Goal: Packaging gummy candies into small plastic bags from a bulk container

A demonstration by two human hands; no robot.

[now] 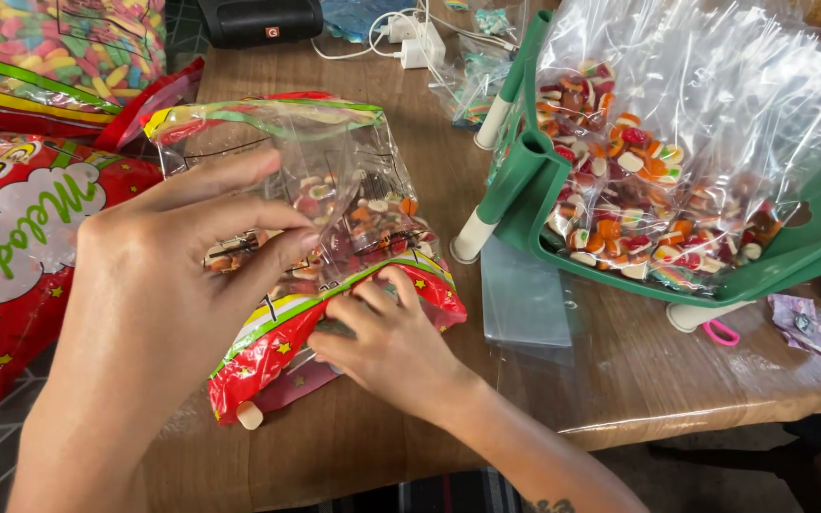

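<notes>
A candy bag (363,204) with a clear window and a red, yellow and green border lies on the wooden table (610,380), partly filled with small mixed gummy sweets. My left hand (163,313) pinches the clear plastic of its upper side between thumb and fingers. Lower down, my right hand (387,347) grips the bag's red edge, fingers curled over it. A small cream-coloured piece (250,414) pokes out at the bag's lower left corner.
A green plastic frame (525,190) on the right holds a large clear bag of mixed gummies (658,199). Flat clear bags (525,299), a pink scissors handle (719,332) and crumpled paper (800,323) lie near it. Red snack bags (11,247) sit left; white chargers (415,43) at the back.
</notes>
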